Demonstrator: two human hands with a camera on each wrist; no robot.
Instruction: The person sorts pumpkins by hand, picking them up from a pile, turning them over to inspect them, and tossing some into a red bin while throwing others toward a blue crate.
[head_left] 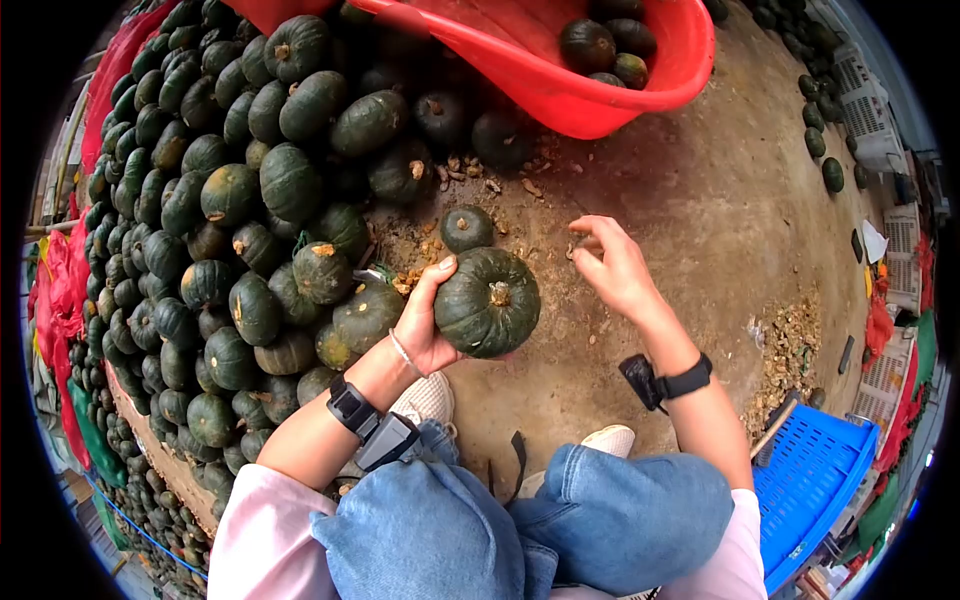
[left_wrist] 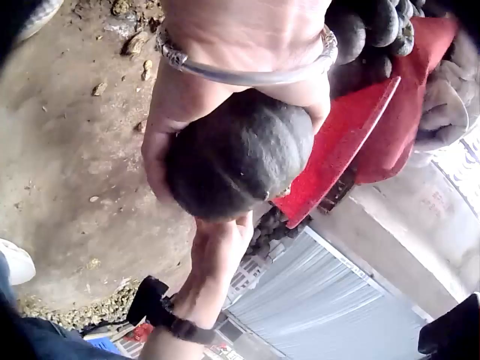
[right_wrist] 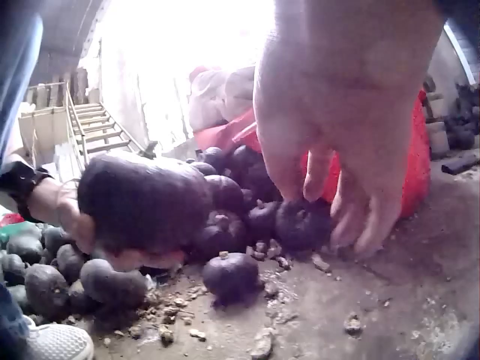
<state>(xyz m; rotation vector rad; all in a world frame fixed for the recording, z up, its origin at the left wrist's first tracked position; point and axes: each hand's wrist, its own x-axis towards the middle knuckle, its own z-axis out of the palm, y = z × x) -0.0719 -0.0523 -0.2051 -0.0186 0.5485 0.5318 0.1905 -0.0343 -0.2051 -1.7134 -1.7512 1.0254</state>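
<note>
A dark green, ribbed pumpkin (head_left: 487, 303) with a tan stem stub rests in my left hand (head_left: 425, 325), which grips it from the side. The left wrist view shows fingers and thumb spread round the pumpkin (left_wrist: 240, 154). My right hand (head_left: 618, 268) is apart from it, to the right, over the floor. Its fingers hang loosely bent in the right wrist view, with nothing visible held in the hand (right_wrist: 345, 127). A smaller pumpkin (head_left: 466, 228) sits on the floor just beyond the held one.
A large heap of pumpkins (head_left: 230, 195) fills the left side. At the top, a red tub (head_left: 590, 112) contains several pumpkins. Dry scraps (head_left: 790, 350) lie on the concrete floor (head_left: 690, 230) at right, near a blue plastic crate (head_left: 815, 480). Pale crates (head_left: 868, 110) line the right edge.
</note>
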